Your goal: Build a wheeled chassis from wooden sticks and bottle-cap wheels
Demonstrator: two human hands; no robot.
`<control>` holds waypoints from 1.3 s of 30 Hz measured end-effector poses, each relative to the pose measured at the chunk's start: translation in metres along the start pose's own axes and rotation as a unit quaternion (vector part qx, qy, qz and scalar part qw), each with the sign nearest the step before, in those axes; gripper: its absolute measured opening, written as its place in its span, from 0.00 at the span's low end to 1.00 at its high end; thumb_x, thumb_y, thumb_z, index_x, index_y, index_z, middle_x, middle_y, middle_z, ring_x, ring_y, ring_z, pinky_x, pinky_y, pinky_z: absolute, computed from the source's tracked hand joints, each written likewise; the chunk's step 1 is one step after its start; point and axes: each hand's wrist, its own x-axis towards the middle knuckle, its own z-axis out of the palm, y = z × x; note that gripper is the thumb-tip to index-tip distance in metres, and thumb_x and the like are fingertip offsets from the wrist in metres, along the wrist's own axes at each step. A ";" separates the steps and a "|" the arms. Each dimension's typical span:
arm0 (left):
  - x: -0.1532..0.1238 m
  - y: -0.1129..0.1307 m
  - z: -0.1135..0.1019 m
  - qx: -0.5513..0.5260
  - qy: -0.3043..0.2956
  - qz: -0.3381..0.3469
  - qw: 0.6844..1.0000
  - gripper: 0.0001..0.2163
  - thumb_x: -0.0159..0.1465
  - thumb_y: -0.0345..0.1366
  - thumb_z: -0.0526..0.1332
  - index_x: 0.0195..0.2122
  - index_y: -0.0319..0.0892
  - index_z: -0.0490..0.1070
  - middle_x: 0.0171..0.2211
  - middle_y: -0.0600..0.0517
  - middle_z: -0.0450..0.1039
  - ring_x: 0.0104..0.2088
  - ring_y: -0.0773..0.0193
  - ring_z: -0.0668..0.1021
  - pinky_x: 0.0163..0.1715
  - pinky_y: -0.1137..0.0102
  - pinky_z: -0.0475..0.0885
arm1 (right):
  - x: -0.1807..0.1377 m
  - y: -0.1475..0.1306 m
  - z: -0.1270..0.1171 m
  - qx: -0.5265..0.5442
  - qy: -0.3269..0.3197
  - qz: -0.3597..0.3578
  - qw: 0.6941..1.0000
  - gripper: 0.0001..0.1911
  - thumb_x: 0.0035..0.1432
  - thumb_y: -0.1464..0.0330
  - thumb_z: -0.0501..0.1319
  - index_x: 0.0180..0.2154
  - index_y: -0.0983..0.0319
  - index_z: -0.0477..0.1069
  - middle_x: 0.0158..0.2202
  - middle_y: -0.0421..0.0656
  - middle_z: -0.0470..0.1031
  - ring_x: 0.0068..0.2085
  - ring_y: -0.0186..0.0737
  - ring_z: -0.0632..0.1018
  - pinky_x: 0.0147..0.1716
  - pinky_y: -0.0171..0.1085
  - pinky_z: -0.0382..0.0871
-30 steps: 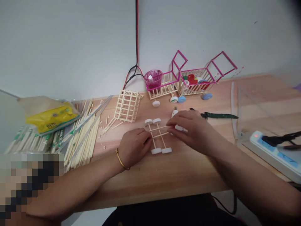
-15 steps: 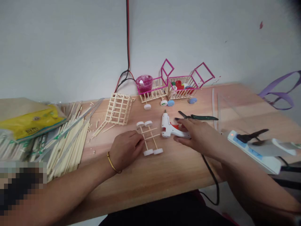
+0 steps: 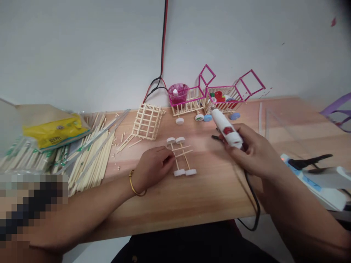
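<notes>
A small stick frame with white cap wheels (image 3: 181,155) lies flat on the wooden table (image 3: 192,197). My left hand (image 3: 153,166) rests beside it on the left, fingers curled and pressing on the frame's left rail. My right hand (image 3: 253,151) is closed round a white hot glue gun (image 3: 226,128), lifted off the table with its nozzle pointing up and away toward the back. The gun's black cord (image 3: 253,204) hangs over the table's front edge.
A stick lattice panel (image 3: 148,121) lies behind the frame. Two pink-edged stick carts (image 3: 216,96) with bottle caps and a pink cup (image 3: 178,93) stand at the back. Bundles of sticks (image 3: 87,157) and a yellow packet (image 3: 53,131) lie left; a power strip (image 3: 309,179) sits right.
My right hand has picked the glue gun up off the table and raised it to the right. My left hand has stayed on the wheeled frame.
</notes>
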 end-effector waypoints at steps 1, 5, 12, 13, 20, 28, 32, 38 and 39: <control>0.000 0.000 -0.001 -0.014 0.013 -0.011 1.000 0.05 0.61 0.30 0.57 0.31 0.39 0.72 0.26 0.53 0.72 0.27 0.68 0.72 0.29 0.72 0.65 | -0.001 -0.001 -0.001 0.042 -0.019 -0.001 0.999 0.11 0.54 0.64 0.57 0.41 0.59 0.67 0.32 0.42 0.71 0.27 0.36 0.70 0.24 0.35 0.63; -0.001 -0.003 -0.006 -0.059 0.099 -0.069 0.991 0.04 0.60 0.30 0.58 0.29 0.40 0.72 0.24 0.55 0.71 0.25 0.70 0.71 0.27 0.74 0.64 | -0.003 0.001 0.006 0.127 -0.138 -0.027 0.982 0.17 0.60 0.56 0.53 0.32 0.61 0.71 0.27 0.42 0.71 0.25 0.34 0.69 0.21 0.33 0.62; -0.002 -0.006 -0.009 -0.077 0.130 -0.103 0.983 0.04 0.60 0.31 0.59 0.28 0.40 0.72 0.23 0.56 0.70 0.24 0.71 0.70 0.26 0.75 0.63 | -0.004 0.000 0.021 0.145 -0.288 -0.060 0.945 0.16 0.60 0.56 0.55 0.36 0.62 0.71 0.28 0.41 0.71 0.28 0.34 0.71 0.25 0.32 0.64; -0.002 -0.006 -0.009 -0.079 0.127 -0.101 0.984 0.04 0.59 0.31 0.59 0.28 0.40 0.72 0.23 0.56 0.70 0.24 0.71 0.70 0.26 0.75 0.63 | -0.004 0.000 0.023 0.143 -0.294 -0.057 0.943 0.15 0.60 0.57 0.55 0.35 0.62 0.71 0.27 0.40 0.71 0.28 0.34 0.71 0.25 0.32 0.64; -0.002 -0.010 -0.007 -0.088 0.116 -0.106 0.984 0.05 0.60 0.32 0.59 0.29 0.40 0.72 0.24 0.56 0.71 0.25 0.71 0.70 0.26 0.75 0.63 | -0.004 0.001 0.028 0.124 -0.276 -0.044 0.952 0.14 0.60 0.58 0.56 0.34 0.62 0.72 0.26 0.39 0.70 0.27 0.33 0.70 0.26 0.32 0.64; -0.002 -0.008 -0.008 -0.090 0.106 -0.105 0.985 0.05 0.60 0.32 0.59 0.29 0.40 0.72 0.24 0.55 0.71 0.25 0.71 0.71 0.27 0.74 0.64 | -0.002 -0.009 0.031 0.104 -0.274 -0.011 0.956 0.15 0.57 0.57 0.59 0.35 0.62 0.73 0.32 0.43 0.75 0.33 0.38 0.74 0.32 0.34 0.68; -0.002 -0.008 -0.008 -0.089 0.112 -0.102 0.984 0.04 0.60 0.32 0.58 0.30 0.40 0.72 0.25 0.55 0.71 0.25 0.70 0.71 0.27 0.74 0.64 | -0.002 -0.012 0.030 0.081 -0.286 -0.002 0.955 0.15 0.55 0.56 0.60 0.32 0.62 0.71 0.29 0.41 0.74 0.31 0.37 0.73 0.30 0.34 0.67; -0.001 -0.009 -0.007 -0.088 0.113 -0.094 0.985 0.05 0.60 0.32 0.58 0.29 0.40 0.72 0.24 0.55 0.72 0.25 0.70 0.71 0.27 0.74 0.65 | -0.002 -0.013 0.030 0.072 -0.289 -0.008 0.955 0.14 0.56 0.57 0.60 0.35 0.62 0.72 0.31 0.42 0.74 0.31 0.38 0.73 0.30 0.35 0.67; -0.001 -0.009 -0.007 -0.088 0.112 -0.092 0.985 0.05 0.60 0.32 0.58 0.29 0.40 0.72 0.25 0.55 0.72 0.25 0.70 0.71 0.27 0.74 0.65 | -0.002 -0.012 0.030 0.071 -0.286 -0.014 0.955 0.14 0.56 0.57 0.60 0.35 0.62 0.72 0.31 0.42 0.74 0.31 0.38 0.73 0.30 0.35 0.67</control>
